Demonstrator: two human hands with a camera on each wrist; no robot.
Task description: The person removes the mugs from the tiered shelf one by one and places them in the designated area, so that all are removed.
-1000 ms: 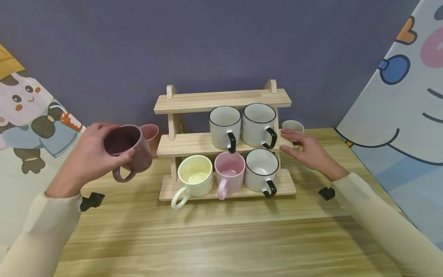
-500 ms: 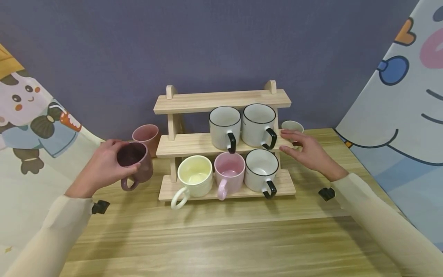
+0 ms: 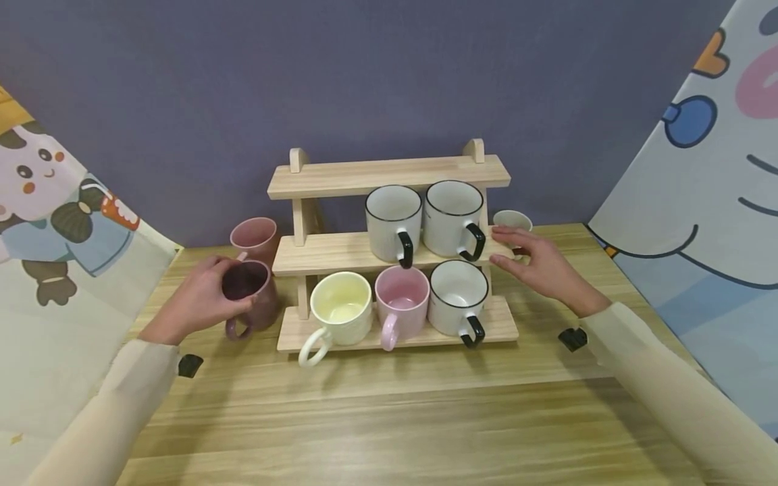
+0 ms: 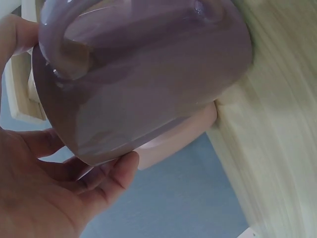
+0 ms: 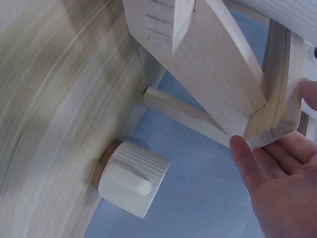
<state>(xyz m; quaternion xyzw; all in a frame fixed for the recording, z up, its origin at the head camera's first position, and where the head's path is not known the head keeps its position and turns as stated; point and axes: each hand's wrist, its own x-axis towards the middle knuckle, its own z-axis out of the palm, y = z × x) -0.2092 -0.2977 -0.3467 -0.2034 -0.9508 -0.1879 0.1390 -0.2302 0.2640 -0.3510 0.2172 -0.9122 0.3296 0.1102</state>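
The purple mug (image 3: 267, 300) is located just left of the rack (image 3: 389, 174), upright and low over the bench (image 3: 413, 432); base contact cannot be confirmed. The left hand (image 3: 203, 297) is partly closed, thumb and fingers gripping the mug's rim; this hold presumably leaves the handle free. The right hand (image 3: 537, 263) pinches the right end of the rack's middle shelf (image 3: 316, 253) between thumb and fingers, probably to steady the rack.

Two white mugs (image 3: 394, 226) stand on that shelf. The rack's bottom shelf (image 3: 501, 324) carries a yellow mug (image 3: 349, 324), a pink mug (image 3: 404, 310) and a third white mug (image 3: 452, 307). Handles point off the rack's front, probably for easy grasping.

A salmon cup (image 3: 255, 236) stands behind the purple mug, left of the rack; a ribbed cup (image 5: 133, 176) stands to its right.

Contents: the three bottom-shelf mugs show bare floors. The purple mug's interior is too dark to judge; the middle-shelf mugs' floors are hidden.
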